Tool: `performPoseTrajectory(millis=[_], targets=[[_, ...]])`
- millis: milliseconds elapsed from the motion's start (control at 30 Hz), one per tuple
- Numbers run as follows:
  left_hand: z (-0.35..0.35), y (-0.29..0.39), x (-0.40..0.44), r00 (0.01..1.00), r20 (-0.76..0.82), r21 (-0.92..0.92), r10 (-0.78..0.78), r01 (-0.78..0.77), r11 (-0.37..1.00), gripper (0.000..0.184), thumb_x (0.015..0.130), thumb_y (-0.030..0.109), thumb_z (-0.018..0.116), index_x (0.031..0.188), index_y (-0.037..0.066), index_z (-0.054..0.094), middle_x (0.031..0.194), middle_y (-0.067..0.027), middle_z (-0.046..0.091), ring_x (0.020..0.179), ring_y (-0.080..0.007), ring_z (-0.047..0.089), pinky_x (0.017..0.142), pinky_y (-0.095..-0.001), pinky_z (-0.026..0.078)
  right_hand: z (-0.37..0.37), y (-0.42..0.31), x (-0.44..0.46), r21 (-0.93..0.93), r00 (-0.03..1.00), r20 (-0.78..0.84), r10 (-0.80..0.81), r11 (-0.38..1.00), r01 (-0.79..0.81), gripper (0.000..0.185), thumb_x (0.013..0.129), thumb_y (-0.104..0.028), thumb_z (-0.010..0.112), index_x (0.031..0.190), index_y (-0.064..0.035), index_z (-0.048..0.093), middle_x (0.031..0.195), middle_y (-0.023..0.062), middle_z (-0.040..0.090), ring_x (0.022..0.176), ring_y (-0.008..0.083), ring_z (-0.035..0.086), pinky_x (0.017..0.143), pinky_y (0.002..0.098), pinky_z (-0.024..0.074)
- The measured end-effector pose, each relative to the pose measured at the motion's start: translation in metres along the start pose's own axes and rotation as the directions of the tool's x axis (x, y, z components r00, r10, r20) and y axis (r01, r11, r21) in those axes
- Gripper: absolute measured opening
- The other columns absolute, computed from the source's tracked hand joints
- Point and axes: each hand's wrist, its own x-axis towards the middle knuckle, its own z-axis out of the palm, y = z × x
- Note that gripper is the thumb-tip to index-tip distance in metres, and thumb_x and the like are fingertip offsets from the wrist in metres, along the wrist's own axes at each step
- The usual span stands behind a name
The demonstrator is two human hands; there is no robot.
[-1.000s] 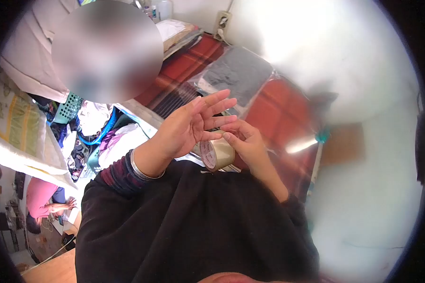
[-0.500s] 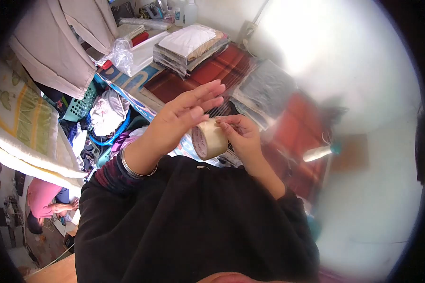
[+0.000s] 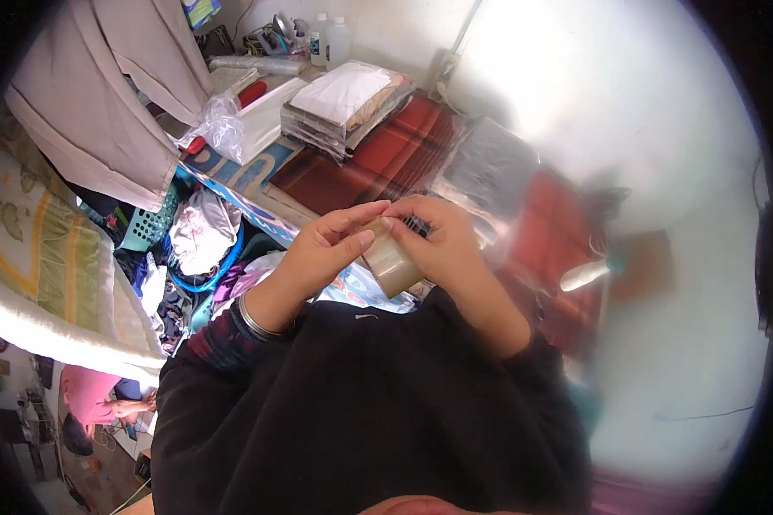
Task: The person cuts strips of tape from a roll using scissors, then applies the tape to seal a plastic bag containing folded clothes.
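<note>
A wide roll of clear, yellowish packing tape (image 3: 393,268) is held between my hands in front of my chest. My right hand (image 3: 445,236) grips its upper edge, with the thumb pressed on the tape. My left hand (image 3: 328,247), with bangles on the wrist, is closed at the roll's upper left, its thumb and fingertips at the tape. The fingertips of both hands meet at the top of the roll. Whether a loose tape end is pinched there I cannot make out.
A plastic-wrapped stack (image 3: 343,107) lies on the table beside clear plastic wrapping (image 3: 223,129). Grey packed items (image 3: 489,159) rest on a red checked cloth (image 3: 378,159). Baskets of clothes (image 3: 202,227) stand at left. Another person (image 3: 90,395) sits at lower left.
My left hand has come down from its raised, spread position and closed in against the tape roll. The roll has tilted, and my right fingers now curl over its top.
</note>
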Motion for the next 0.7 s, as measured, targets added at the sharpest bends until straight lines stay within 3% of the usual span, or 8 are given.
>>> performPoseTrajectory(millis=[67,200,267,300,400,500,567,700], targets=[[-0.001,0.002,-0.001,0.999,-0.046,-0.025,-0.016,0.015,1.0,0.038,0.097,0.017,0.054,0.13,-0.002,0.053,0.13,-0.0095,0.056,0.118,-0.0151,0.052,0.1,-0.03,0.041,0.004,0.003,0.002,-0.028,0.998,0.041,-0.054,0.998,0.055,0.016,0.082,-0.014,0.065,0.093,-0.0023,0.067,0.088,0.0138,0.067,0.081,0.0292,0.066,0.073,0.0335,0.0507],[-0.007,-0.008,-0.002,0.997,-0.047,-0.154,-0.067,0.059,0.986,0.038,0.1,0.023,0.049,0.127,-0.002,0.055,0.129,-0.0098,0.057,0.117,-0.0147,0.053,0.1,-0.0293,0.04,0.008,-0.001,0.001,0.003,0.998,0.036,-0.046,0.999,0.046,0.015,0.082,-0.013,0.065,0.093,-0.0021,0.067,0.088,0.0144,0.067,0.082,0.0307,0.065,0.072,0.034,0.0507],[-0.005,-0.005,-0.003,0.995,-0.085,-0.089,-0.052,0.045,0.995,0.042,0.101,0.029,0.046,0.127,-0.003,0.055,0.13,-0.0107,0.057,0.117,-0.0147,0.053,0.1,-0.0296,0.04,0.011,-0.003,-0.001,-0.012,1.0,0.002,0.03,0.999,-0.03,0.019,0.082,-0.013,0.07,0.098,-0.0034,0.068,0.087,0.0091,0.068,0.087,0.0176,0.064,0.078,0.0302,0.0486],[-0.003,-0.003,-0.003,0.995,-0.081,-0.092,-0.052,0.045,0.995,0.042,0.101,0.029,0.046,0.127,-0.003,0.055,0.13,-0.0107,0.057,0.117,-0.0147,0.053,0.1,-0.0296,0.04,0.017,-0.003,-0.002,-0.016,0.999,0.0,0.032,0.999,-0.032,0.019,0.082,-0.013,0.07,0.098,-0.0034,0.068,0.087,0.0091,0.068,0.087,0.0176,0.064,0.078,0.0302,0.0486],[-0.001,0.001,-0.002,0.993,-0.116,-0.135,-0.022,0.006,0.991,0.041,0.101,0.027,0.045,0.126,-0.004,0.056,0.13,-0.0114,0.056,0.116,-0.0144,0.053,0.101,-0.0299,0.038,0.029,0.009,-0.008,0.224,0.955,-0.243,0.168,0.968,-0.113,0.026,0.08,-0.02,0.071,0.099,-0.0017,0.066,0.09,0.0128,0.067,0.082,0.0231,0.066,0.072,0.0345,0.0504],[-0.005,0.004,0.002,0.985,-0.161,-0.128,-0.06,0.04,0.991,0.042,0.102,0.027,0.038,0.128,-0.002,0.053,0.134,-0.0114,0.053,0.116,-0.0186,0.054,0.102,-0.0349,0.039,0.021,0.04,-0.024,0.199,0.932,-0.102,0.347,0.925,-0.322,0.039,0.077,-0.021,0.075,0.107,-0.0004,0.063,0.094,0.0109,0.066,0.087,0.0181,0.065,0.073,0.0326,0.05],[-0.006,0.007,0.004,0.955,-0.232,-0.261,-0.185,0.122,0.957,0.041,0.102,0.026,0.037,0.127,-0.002,0.054,0.136,-0.012,0.051,0.118,-0.0188,0.052,0.103,-0.0355,0.037,0.022,0.053,-0.041,0.274,0.903,0.289,0.317,0.877,-0.395,0.042,0.076,-0.021,0.075,0.109,0.0015,0.061,0.094,0.0104,0.067,0.088,0.0165,0.064,0.075,0.0316,0.0494],[-0.012,-0.007,0.011,0.956,-0.217,-0.354,-0.199,0.113,0.929,0.041,0.102,0.026,0.037,0.127,-0.001,0.055,0.138,-0.0116,0.05,0.124,-0.0196,0.047,0.106,-0.0358,0.034,0.038,0.044,-0.058,0.409,0.933,0.348,0.095,0.88,-0.242,0.037,0.082,-0.021,0.073,0.109,0.0005,0.061,0.093,0.0042,0.064,0.088,0.0096,0.058,0.079,0.0274,0.0469]])
